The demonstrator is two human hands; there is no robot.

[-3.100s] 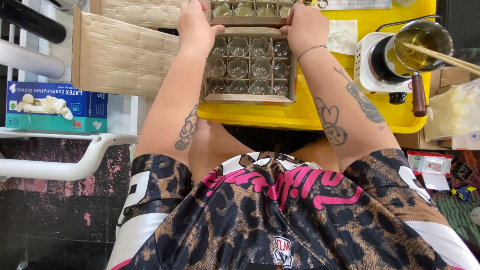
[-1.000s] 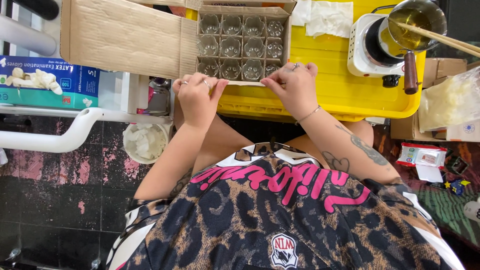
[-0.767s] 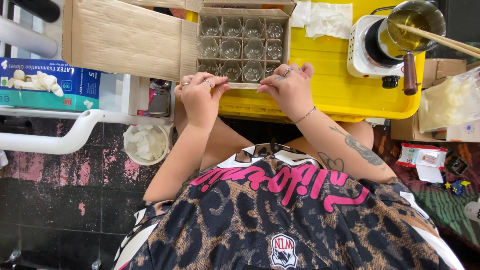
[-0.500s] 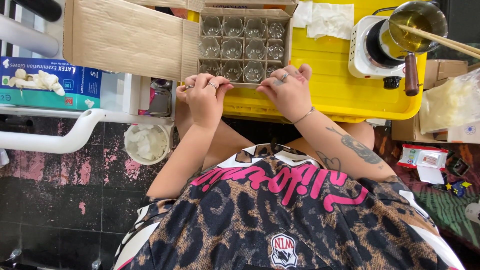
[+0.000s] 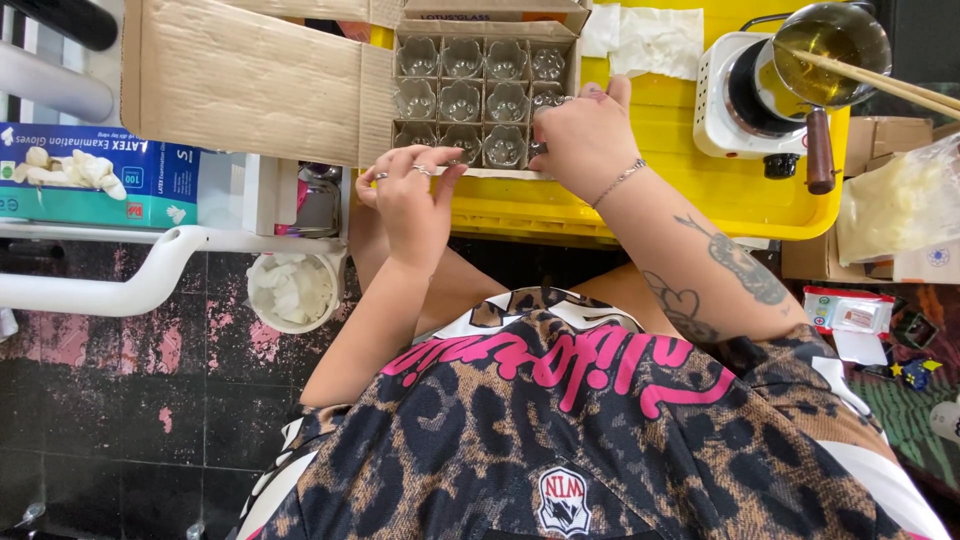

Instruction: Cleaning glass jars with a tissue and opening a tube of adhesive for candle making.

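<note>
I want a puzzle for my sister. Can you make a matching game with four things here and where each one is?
Things:
1. small pot
2. glass jars
3. box of gloves
4. white tub

Places:
A. in the cardboard box's cells
B. on the white hotplate
C. low down beside the left forearm
D. on the shelf at far left

Pairs: 1-B, 2-A, 3-D, 4-C

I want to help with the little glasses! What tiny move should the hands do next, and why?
Probably lift out the small glass that the right hand touches in the cardboard box. The fingers already reach into that right-hand compartment, and the left hand rests at the box's near edge, likely steadying it. Whether the glass is gripped is hidden.
</note>
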